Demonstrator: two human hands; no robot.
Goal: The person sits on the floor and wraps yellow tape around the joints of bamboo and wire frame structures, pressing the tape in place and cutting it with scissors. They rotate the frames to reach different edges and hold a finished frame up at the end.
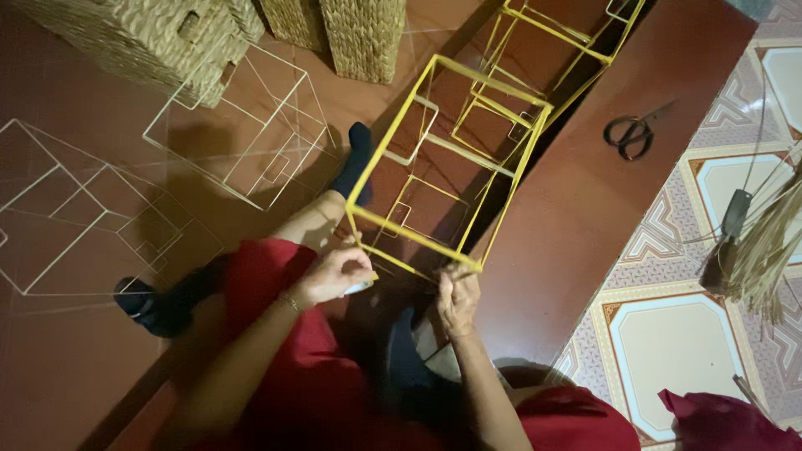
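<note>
A yellow wire box frame (451, 159) stands tilted in front of me, its near bottom edge by my hands. My left hand (334, 274) pinches the near lower bar at the left and seems to hold a small pale piece. My right hand (458, 299) grips the frame's near bottom corner. My legs in dark socks (355, 163) stretch out under and beside the frame. I wear red clothing.
A second yellow frame (560, 33) lies beyond the first. Two white wire frames (251, 125) rest on the brown floor at left. Woven baskets (167, 38) stand at the top. Black scissors (631, 134) lie right, and dried straw (769, 242) lies on patterned tiles.
</note>
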